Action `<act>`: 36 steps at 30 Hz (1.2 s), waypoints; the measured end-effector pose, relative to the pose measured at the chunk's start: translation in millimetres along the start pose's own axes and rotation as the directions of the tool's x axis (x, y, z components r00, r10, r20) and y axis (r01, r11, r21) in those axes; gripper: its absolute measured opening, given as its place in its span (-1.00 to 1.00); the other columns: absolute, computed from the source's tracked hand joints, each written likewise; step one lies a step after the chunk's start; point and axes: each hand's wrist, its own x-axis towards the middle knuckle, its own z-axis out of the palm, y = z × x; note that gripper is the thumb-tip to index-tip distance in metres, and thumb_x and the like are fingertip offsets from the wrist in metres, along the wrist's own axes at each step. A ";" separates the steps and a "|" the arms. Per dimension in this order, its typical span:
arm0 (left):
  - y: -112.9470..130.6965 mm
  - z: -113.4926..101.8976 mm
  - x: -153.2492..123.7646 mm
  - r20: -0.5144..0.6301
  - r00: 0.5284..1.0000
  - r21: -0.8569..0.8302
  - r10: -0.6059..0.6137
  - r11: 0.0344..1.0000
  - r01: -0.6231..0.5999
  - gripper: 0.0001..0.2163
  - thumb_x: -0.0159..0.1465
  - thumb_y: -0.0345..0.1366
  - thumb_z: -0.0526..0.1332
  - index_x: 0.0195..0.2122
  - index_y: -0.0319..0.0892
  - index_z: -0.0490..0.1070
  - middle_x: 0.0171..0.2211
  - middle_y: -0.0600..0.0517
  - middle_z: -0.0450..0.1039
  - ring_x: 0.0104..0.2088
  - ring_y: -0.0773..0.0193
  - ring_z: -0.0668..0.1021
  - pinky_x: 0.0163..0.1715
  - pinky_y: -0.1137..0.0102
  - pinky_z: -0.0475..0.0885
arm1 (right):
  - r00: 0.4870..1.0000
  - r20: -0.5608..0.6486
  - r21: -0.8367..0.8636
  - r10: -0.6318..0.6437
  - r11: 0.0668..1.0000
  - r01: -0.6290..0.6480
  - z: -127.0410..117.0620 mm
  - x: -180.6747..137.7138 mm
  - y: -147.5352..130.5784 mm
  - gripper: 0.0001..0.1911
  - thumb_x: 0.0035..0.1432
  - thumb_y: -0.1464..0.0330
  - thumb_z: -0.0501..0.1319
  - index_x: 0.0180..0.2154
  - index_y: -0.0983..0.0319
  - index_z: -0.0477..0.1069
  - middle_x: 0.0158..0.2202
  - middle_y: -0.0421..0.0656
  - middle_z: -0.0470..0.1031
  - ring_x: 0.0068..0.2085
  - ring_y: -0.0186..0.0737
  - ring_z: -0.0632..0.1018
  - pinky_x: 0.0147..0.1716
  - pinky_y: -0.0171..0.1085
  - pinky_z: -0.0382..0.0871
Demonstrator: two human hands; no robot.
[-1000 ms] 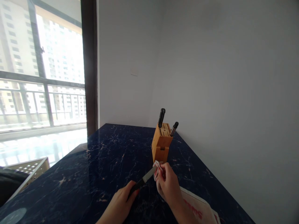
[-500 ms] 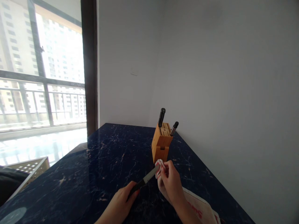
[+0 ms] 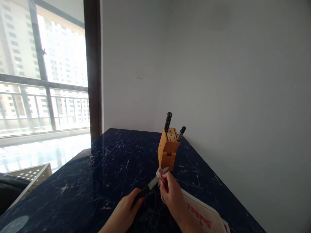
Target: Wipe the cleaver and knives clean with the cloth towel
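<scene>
My left hand (image 3: 127, 207) is closed around the black handle of a kitchen knife (image 3: 153, 183), whose blade points away and to the right. With my right hand (image 3: 171, 192) I pinch a bunched end of a white towel with red markings (image 3: 200, 213) against the middle of the blade. The tip of the blade sticks out beyond the cloth. The rest of the towel trails under my right forearm toward the near edge. Just past the tip stands a wooden knife block (image 3: 167, 150), with a black-handled knife (image 3: 168, 122) and another dark-and-metal handle (image 3: 181, 133) in it.
A dark blue marble-patterned table (image 3: 121, 155) lies under everything. A grey wall (image 3: 230, 97) runs along its right side. At the left are a perforated light bin (image 3: 32, 176) with dark cloth and a large window (image 3: 48, 71). A pale round disc (image 3: 16, 224) is at the near left.
My right hand has slid the cloth from the blade's tip back toward the handle, so the tip is now exposed. My left hand and the knife have barely moved.
</scene>
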 end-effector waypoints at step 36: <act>-0.3 0.6 0.8 -0.003 0.999 -0.140 0.040 0.989 -0.040 -0.76 0.26 -0.13 -0.04 -0.28 -0.17 0.30 -0.42 0.07 0.35 -0.40 0.32 0.38 -0.37 0.49 0.27 | 0.914 -0.034 -0.132 -0.404 0.909 0.396 -14.4 3.4 -5.8 -0.71 0.15 0.56 -0.01 -0.12 0.16 0.23 -0.27 -0.11 0.35 -0.24 -0.24 0.39 -0.25 -0.22 0.33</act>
